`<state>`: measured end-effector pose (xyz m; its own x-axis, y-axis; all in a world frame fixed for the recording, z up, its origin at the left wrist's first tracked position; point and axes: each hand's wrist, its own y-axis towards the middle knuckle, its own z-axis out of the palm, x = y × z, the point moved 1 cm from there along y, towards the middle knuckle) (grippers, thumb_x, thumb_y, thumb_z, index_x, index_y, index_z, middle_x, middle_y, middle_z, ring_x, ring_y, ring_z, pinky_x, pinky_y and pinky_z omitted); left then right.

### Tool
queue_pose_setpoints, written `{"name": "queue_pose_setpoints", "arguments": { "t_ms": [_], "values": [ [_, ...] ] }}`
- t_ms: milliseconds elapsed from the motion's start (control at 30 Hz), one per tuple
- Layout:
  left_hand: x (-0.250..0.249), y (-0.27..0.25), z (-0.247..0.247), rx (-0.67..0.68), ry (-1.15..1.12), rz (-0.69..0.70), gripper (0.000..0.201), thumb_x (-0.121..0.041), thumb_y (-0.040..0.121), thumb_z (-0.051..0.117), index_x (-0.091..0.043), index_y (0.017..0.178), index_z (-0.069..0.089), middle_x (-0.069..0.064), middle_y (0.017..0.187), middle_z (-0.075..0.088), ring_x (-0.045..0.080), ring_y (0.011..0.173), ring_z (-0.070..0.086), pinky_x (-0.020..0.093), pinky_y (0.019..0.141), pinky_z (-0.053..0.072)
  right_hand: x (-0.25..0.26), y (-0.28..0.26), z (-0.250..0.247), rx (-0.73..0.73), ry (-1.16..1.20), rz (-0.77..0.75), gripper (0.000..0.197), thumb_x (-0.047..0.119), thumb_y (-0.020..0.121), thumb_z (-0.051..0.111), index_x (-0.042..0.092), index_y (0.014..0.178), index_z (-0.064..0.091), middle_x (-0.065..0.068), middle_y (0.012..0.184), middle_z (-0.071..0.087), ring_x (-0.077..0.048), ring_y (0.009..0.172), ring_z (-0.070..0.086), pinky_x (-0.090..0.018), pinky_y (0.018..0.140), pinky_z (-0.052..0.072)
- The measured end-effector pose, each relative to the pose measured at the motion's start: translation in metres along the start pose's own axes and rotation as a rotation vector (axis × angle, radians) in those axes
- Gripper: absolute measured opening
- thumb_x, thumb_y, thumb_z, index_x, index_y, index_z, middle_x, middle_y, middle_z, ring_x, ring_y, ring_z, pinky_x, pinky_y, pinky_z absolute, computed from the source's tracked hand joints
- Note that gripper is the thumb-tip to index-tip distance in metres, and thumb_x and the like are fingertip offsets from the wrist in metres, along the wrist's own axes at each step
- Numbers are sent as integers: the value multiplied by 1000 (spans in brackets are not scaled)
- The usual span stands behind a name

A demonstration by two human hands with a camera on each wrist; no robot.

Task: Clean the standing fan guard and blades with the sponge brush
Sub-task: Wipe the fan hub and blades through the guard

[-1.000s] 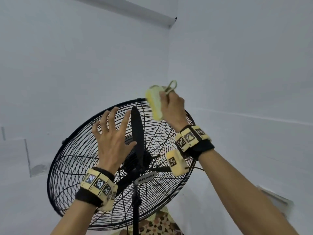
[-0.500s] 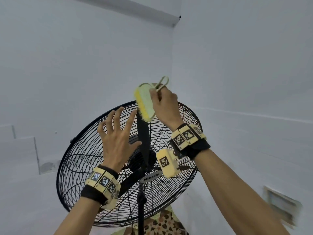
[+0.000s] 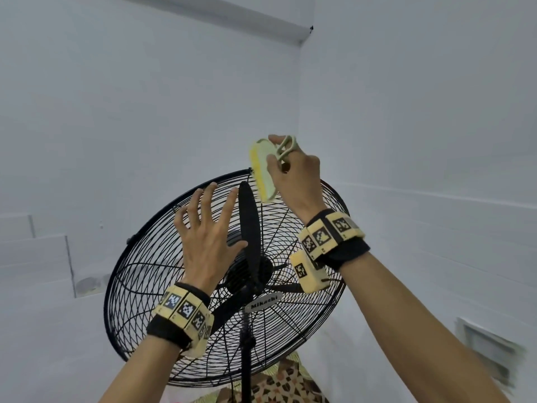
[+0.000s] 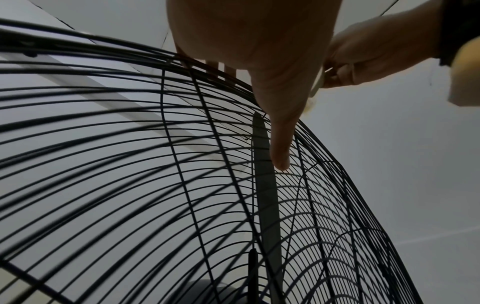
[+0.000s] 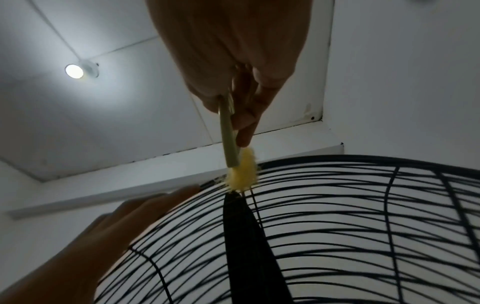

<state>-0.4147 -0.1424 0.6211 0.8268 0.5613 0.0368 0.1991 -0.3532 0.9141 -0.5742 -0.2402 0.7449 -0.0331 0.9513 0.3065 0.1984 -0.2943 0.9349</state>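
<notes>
A black standing fan fills the middle of the head view, its wire guard [image 3: 139, 286] tilted back, one dark blade [image 3: 249, 225] upright inside. My right hand [image 3: 293, 175] grips the loop handle of a yellow-green sponge brush [image 3: 261, 173], whose yellow pad [image 5: 242, 174] touches the top rim of the guard [image 5: 363, 179] just above the blade tip [image 5: 235, 197]. My left hand [image 3: 207, 237] lies flat with fingers spread on the upper left of the guard. In the left wrist view its thumb [image 4: 279, 144] rests on the wires [image 4: 130, 164] beside the blade [image 4: 265, 185].
White walls meet in a corner behind the fan. The black pole [image 3: 246, 359] runs down to a patterned floor mat [image 3: 287, 385]. A wall vent [image 3: 488, 347] sits low on the right. A ceiling lamp [image 5: 75, 71] shines overhead.
My right hand has swept the brush along the guard's top rim, left half a second ago and back to the right now. The left hand stays spread on the guard.
</notes>
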Motion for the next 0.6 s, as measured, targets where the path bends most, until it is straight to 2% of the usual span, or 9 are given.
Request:
{"name": "queue_pose_setpoints", "arguments": {
  "t_ms": [33, 100, 167, 233, 300, 367, 467, 533, 600],
  "values": [
    [1, 0, 0, 1, 2, -1, 129, -64, 57, 93, -31, 163, 29, 14, 168, 24, 39, 152, 27, 61, 114, 26, -1, -4, 0, 34, -13, -10, 24, 17, 94, 67, 17, 118, 69, 8, 91, 74, -10, 69, 69, -22, 82, 58],
    [3, 0, -1, 4, 7, -7, 127, -64, 57, 93, -31, 163, 30, 14, 168, 24, 39, 153, 27, 61, 114, 27, 0, -6, -4, 133, -51, -25, 20, 21, 83, 74, 20, 102, 70, 9, 85, 74, -10, 69, 69, -31, 76, 60],
    [2, 0, -2, 7, 5, -7, 127, -64, 58, 93, -30, 163, 30, 14, 168, 24, 39, 153, 26, 60, 115, 26, 0, -2, -8, 164, -67, -41, 20, 26, 78, 75, 22, 96, 70, 10, 80, 73, -8, 71, 69, -30, 74, 60],
    [0, 0, -2, 5, 6, 1, 127, -65, 58, 92, -31, 163, 29, 14, 168, 23, 39, 153, 26, 60, 115, 26, 1, 1, -9, 38, -9, -53, 19, 23, 85, 72, 19, 103, 69, 10, 78, 71, -3, 68, 68, -23, 71, 59],
    [-2, 0, -1, 5, 7, 5, 128, -65, 58, 92, -31, 163, 28, 14, 168, 23, 39, 153, 26, 60, 114, 25, 1, -6, -5, -75, 31, -75, 21, 18, 93, 70, 15, 114, 67, 5, 80, 73, -4, 65, 69, -20, 64, 58],
    [-1, 0, 0, 1, 4, -4, 129, -63, 57, 93, -31, 163, 28, 14, 168, 23, 39, 153, 25, 60, 115, 24, -4, -25, 0, -51, 17, -107, 24, 15, 94, 70, 14, 118, 65, 1, 84, 75, -8, 64, 71, -19, 58, 58],
    [2, 1, -1, 7, 2, -12, 127, -61, 58, 94, -30, 163, 29, 13, 169, 23, 39, 154, 24, 59, 116, 23, -17, -52, 2, 50, -37, -148, 24, 11, 89, 71, 19, 111, 64, 5, 77, 73, -6, 53, 65, -16, 43, 50],
    [3, 1, -2, 11, 11, -12, 126, -62, 59, 93, -31, 163, 29, 13, 169, 22, 38, 154, 24, 59, 116, 23, -22, -55, -1, 34, 13, -99, 25, 13, 89, 71, 24, 110, 62, 7, 76, 72, -5, 56, 66, -15, 43, 49],
    [1, 0, -2, 6, 11, -7, 126, -63, 60, 92, -31, 163, 28, 12, 170, 21, 37, 155, 23, 59, 116, 24, -21, -51, -3, -88, 127, -71, 23, 17, 95, 69, 23, 115, 61, 9, 89, 75, 4, 69, 69, -17, 50, 55]
  ]
}}
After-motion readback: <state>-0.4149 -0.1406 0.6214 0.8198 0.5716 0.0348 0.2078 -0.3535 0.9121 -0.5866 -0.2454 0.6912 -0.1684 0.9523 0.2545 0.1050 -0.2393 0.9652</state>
